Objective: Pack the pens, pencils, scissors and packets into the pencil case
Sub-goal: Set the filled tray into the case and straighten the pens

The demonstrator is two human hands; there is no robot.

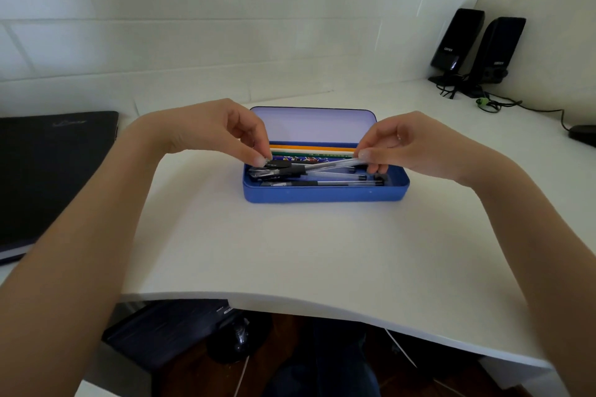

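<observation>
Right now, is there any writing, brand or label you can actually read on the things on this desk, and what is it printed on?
No text here reads clearly.
Left speaker: small white logo, too blurred to read.
Right speaker: same kind of logo, too blurred.
Black notebook: faint embossed script, not legible.
Black pen cap at the left hand: tiny print, unreadable.
Printed packet in the pencil case: colourful pattern, no legible words.

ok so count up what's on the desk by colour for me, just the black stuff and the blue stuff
Black: 4, two speakers, a notebook, and a small device at the right edge
Blue: 1, the open pencil case
Total: 5, leaving out the pens and pencils inside the case.
</observation>
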